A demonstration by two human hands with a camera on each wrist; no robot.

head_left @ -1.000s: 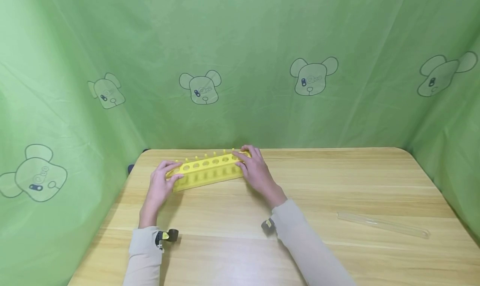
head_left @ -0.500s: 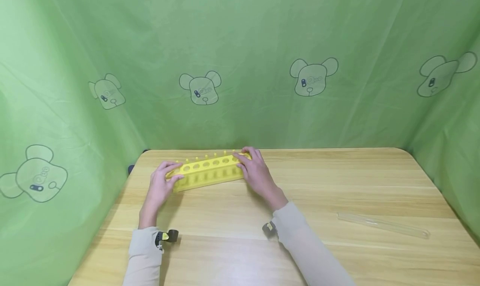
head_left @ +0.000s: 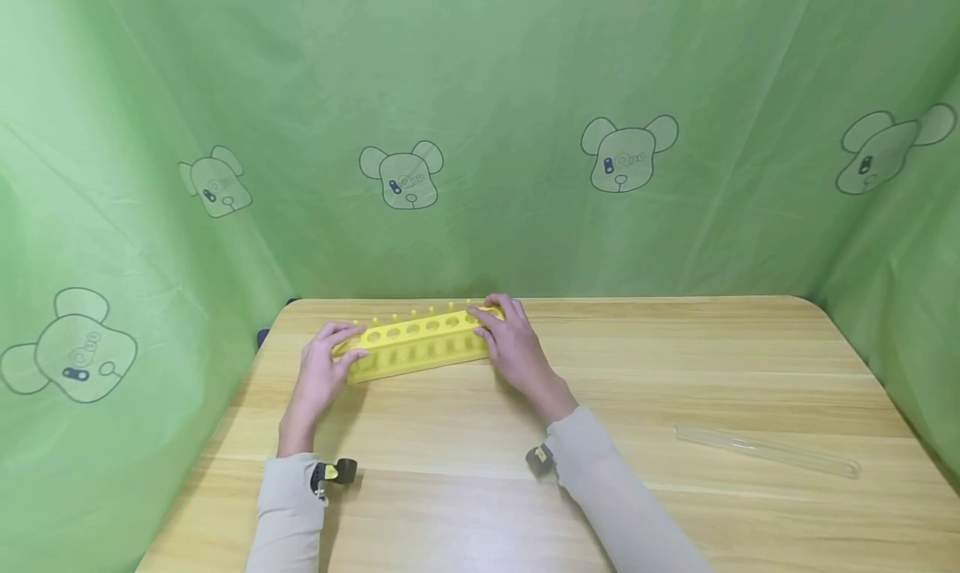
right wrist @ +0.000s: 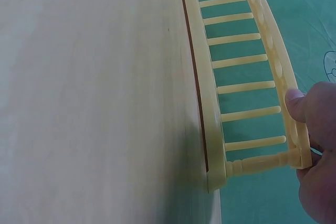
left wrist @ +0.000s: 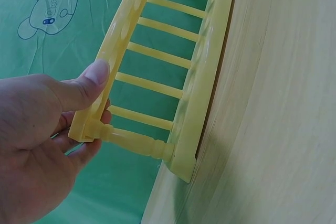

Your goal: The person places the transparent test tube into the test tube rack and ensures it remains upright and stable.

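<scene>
Yellow rack (head_left: pixel 420 336) is found at about eleven o'clock on the wooden table (head_left: pixel 450 473), near its far edge; the left hand (head_left: pixel 321 371) pinches the rack's nine-o'clock end; the right hand (head_left: pixel 517 348) pinches the three-o'clock end in the same manner; one clear tube (head_left: pixel 765 450) lies on the table at four o'clock from the rack, well apart from both hands.

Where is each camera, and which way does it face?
Head: worn on the head, facing forward and down at the yellow rack; left fingers, right fingers and sleeves show.
Left wrist: worn there, facing the rack's left end; left fingers show.
Right wrist: worn there, facing the rack's right end; right fingers show.
Both wrist views share rack, table and green curtain.
</scene>
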